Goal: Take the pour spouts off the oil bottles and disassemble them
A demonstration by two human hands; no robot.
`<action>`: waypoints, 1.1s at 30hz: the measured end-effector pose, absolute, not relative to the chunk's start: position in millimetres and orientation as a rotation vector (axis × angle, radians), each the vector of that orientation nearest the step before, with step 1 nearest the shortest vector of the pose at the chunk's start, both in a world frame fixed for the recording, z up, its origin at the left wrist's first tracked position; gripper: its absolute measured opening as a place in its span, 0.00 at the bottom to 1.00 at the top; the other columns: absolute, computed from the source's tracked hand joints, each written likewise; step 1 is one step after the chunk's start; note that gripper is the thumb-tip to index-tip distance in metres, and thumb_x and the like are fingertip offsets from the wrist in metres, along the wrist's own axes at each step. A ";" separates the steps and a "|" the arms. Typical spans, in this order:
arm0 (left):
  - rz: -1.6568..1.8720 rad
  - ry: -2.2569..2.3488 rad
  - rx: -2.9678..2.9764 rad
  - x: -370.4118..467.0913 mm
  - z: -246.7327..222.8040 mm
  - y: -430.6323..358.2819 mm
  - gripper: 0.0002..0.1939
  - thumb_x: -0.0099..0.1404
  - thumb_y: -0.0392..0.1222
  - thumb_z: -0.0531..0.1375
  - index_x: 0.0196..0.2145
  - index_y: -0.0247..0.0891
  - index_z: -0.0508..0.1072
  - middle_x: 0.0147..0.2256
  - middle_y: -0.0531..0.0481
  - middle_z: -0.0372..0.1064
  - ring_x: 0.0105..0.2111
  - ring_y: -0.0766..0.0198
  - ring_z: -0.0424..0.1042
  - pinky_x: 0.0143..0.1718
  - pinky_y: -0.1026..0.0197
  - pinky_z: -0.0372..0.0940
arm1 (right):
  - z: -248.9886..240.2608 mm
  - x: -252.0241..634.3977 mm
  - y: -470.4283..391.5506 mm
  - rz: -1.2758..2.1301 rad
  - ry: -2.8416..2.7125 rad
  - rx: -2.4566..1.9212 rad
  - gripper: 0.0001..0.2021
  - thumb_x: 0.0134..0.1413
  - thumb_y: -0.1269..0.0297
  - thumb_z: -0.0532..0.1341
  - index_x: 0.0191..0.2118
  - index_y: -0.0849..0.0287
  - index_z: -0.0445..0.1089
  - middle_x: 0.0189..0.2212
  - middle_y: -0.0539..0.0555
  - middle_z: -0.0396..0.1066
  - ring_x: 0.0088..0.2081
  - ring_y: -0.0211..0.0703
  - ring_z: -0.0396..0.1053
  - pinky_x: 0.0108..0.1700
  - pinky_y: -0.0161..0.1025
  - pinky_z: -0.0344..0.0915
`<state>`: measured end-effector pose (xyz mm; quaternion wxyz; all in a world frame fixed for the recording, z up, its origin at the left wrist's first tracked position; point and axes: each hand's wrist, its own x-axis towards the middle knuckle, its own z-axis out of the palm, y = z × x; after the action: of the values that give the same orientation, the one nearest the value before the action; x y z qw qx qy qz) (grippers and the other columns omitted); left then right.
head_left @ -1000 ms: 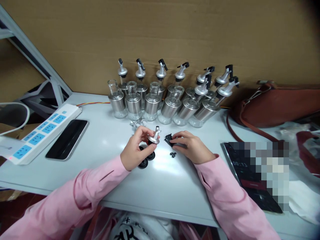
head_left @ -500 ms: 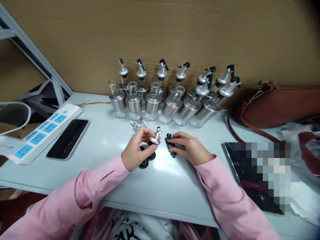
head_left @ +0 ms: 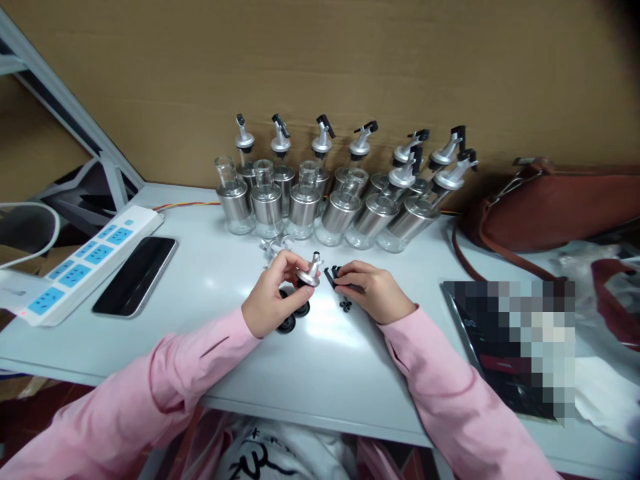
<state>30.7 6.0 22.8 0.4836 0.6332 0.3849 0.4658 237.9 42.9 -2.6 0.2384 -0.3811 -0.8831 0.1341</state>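
Observation:
My left hand grips a silver pourer spout with a black stopper base, its narrow tip pointing up and without a black lever on it. Just to the right, my right hand has thumb and fingers closed together on a small black pourer lever, low over the table. Exactly how many levers are between the fingertips I cannot make out. Small black round parts lie below these fingertips. Black ring-shaped stoppers sit under my left hand, partly covered. Loose silver spouts lie behind it.
Glass bottles with metal bands stand in rows at the back, several topped with pourers. On the left are a power strip and a phone. A tablet and a brown bag are on the right.
My right hand has shifted slightly left, and its fingers have closed in on the black levers, one of which now tilts differently. My left hand still holds the spout in nearly the same place.

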 end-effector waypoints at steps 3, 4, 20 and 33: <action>1.129 0.939 1.534 30.6 22.9 6.0 0.10 0.57 0.34 0.57 0.35 0.38 0.59 0.36 0.48 0.68 0.38 0.63 0.68 0.36 0.61 0.60 | -2.6 237.3 42.5 0.409 -2.400 -1.045 0.06 0.49 0.72 0.60 0.31 0.58 0.74 0.32 0.55 0.71 0.34 0.41 0.70 0.38 0.38 0.68; 1.129 0.939 1.530 30.5 22.9 6.1 0.10 0.56 0.34 0.58 0.35 0.38 0.59 0.36 0.48 0.68 0.37 0.63 0.68 0.37 0.62 0.60 | -2.6 237.5 42.4 0.410 -2.394 -1.048 0.06 0.49 0.72 0.60 0.32 0.58 0.73 0.32 0.55 0.71 0.34 0.42 0.70 0.38 0.38 0.68; 1.105 0.945 1.550 30.0 21.6 6.6 0.10 0.56 0.34 0.58 0.35 0.38 0.59 0.37 0.48 0.67 0.38 0.62 0.68 0.38 0.61 0.61 | -1.2 235.3 40.8 0.312 -2.471 -1.068 0.08 0.49 0.70 0.61 0.37 0.60 0.75 0.35 0.58 0.70 0.36 0.45 0.70 0.39 0.41 0.69; 1.027 0.950 1.585 28.9 20.2 7.1 0.10 0.57 0.34 0.57 0.36 0.37 0.59 0.38 0.47 0.68 0.37 0.63 0.69 0.38 0.61 0.60 | -1.3 235.1 41.6 0.177 -2.491 -1.090 0.06 0.48 0.72 0.61 0.33 0.62 0.75 0.32 0.58 0.72 0.33 0.45 0.70 0.36 0.39 0.69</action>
<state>28.9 7.1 20.2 0.4914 0.6530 0.3912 0.4232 235.1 41.6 -1.3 0.2071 -0.3914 -0.8944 0.0636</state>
